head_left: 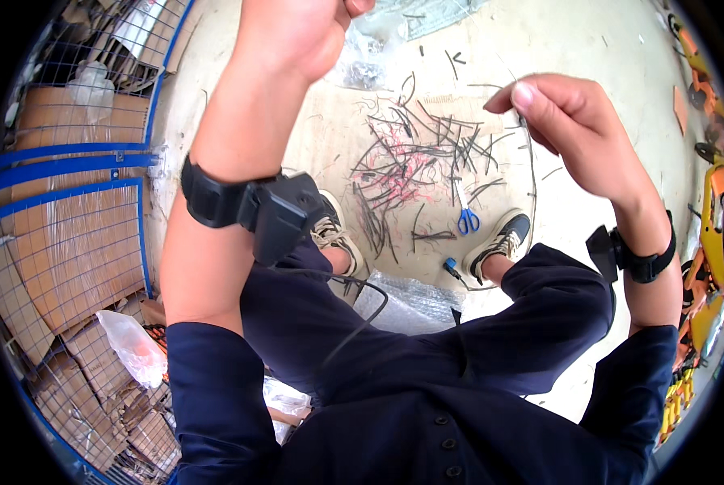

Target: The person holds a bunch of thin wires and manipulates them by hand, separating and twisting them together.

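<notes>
My left hand (309,36) is raised at the top edge and partly cut off. Its visible fingers are curled in; what they hold, if anything, is out of sight. To the right, my right hand (576,121) pinches thumb and forefinger together. A thin black cable (533,174) runs from these fingers down beside my right shoe toward a blue connector (451,265) on the floor. Below and between the hands lies a loose heap of short black and red wire pieces (410,166). Blue-handled scissors (468,220) rest at the heap's near right side.
My shoes (503,242) flank the wire scraps. Bubble wrap (410,303) lies between my legs, clear plastic (366,61) beyond the heap. A blue mesh cage (71,162) with cardboard stands left, yellow and orange equipment (709,234) right. Both wrists carry black strapped devices (285,214).
</notes>
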Tool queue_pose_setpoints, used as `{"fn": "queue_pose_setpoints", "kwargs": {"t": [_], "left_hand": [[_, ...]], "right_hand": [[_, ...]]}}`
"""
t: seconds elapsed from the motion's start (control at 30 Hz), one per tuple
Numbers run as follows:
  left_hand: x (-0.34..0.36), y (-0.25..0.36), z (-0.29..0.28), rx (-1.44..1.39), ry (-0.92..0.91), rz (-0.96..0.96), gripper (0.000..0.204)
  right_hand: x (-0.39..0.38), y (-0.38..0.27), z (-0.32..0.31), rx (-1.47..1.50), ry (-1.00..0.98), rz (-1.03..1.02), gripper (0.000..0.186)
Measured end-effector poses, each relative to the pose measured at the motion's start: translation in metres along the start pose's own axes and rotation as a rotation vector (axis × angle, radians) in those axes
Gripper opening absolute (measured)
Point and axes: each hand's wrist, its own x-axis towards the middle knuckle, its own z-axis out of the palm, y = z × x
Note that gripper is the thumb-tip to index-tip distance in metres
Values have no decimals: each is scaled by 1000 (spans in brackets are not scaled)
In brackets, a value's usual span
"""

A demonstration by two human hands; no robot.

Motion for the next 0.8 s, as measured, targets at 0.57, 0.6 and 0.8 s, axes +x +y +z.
{"fn": "queue_pose_setpoints", "kwargs": {"t": [0.57, 0.6, 0.8], "left_hand": [[-149, -7, 28, -182, -127, -228, 26], [-150, -14, 23, -205, -133, -225, 26], [-148, -33, 24, 21, -20, -173, 23]], "right_hand": [[-58, 3, 94, 550, 108, -22, 32], [-58, 5, 95, 475, 130, 15, 25], [-58, 14, 106, 300, 182, -40, 16]]}}
